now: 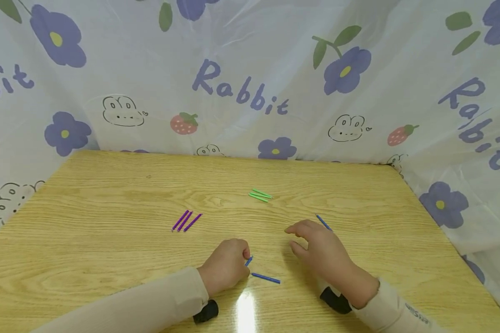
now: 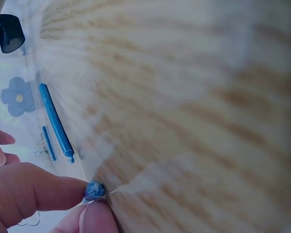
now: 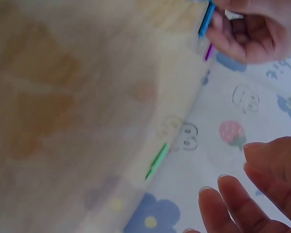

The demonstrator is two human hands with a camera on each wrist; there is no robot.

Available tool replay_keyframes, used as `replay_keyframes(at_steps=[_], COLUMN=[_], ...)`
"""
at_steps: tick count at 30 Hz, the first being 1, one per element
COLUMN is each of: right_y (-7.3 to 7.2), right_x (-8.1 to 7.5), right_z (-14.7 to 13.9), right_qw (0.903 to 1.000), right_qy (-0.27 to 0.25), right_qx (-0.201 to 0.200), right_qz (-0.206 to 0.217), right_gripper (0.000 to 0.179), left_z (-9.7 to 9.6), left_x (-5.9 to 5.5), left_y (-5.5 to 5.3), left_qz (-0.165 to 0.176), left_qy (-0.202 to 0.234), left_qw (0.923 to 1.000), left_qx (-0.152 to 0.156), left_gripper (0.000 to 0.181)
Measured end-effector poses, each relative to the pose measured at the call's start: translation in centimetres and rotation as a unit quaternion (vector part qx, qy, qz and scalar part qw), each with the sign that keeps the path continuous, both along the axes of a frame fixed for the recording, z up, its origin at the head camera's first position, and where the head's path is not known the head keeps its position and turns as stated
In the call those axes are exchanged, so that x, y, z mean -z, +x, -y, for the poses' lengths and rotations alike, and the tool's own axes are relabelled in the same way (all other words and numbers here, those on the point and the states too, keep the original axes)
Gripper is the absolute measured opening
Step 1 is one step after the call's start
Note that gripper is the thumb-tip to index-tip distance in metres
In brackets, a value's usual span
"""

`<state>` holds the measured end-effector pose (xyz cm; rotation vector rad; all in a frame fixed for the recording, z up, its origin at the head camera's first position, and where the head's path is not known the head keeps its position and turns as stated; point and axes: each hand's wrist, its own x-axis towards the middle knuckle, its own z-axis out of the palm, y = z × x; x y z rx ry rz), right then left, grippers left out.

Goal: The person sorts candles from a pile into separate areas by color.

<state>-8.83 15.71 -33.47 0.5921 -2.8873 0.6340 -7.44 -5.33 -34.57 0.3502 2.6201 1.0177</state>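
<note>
My left hand (image 1: 226,266) pinches a thin blue stick (image 1: 249,261) between thumb and fingers, low over the wooden table. In the left wrist view the blunt end of that held stick (image 2: 94,190) pokes out from the fingertips. Just to the right of this hand lies a second blue stick (image 1: 265,278), narrowed to a small knob at one end. My right hand (image 1: 322,247) hovers over the table holding nothing, its fingers loosely bent and thumb apart. Beyond it is a third blue stick (image 1: 323,222), partly covered by the hand in the head view.
Three purple sticks (image 1: 186,221) lie side by side at the left of the wooden table (image 1: 108,194). Farther back, several green sticks (image 1: 260,195) lie in a small group. A white sheet (image 1: 250,55) printed with flowers and rabbits hangs around the table's back and sides.
</note>
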Motion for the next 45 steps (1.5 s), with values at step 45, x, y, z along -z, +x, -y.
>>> replay_keyframes(at_steps=[45], right_y=[1.6], right_x=[0.8], right_z=[3.8], right_qw=[0.9811], right_qy=[0.034], right_qx=[-0.142], right_qz=[0.127], right_gripper=[0.011], left_z=[-0.1], left_x=[-0.2], left_y=[-0.1], left_qz=[-0.015], left_qy=[-0.02], left_qw=[0.9997], left_qx=[0.005], left_gripper=[0.019])
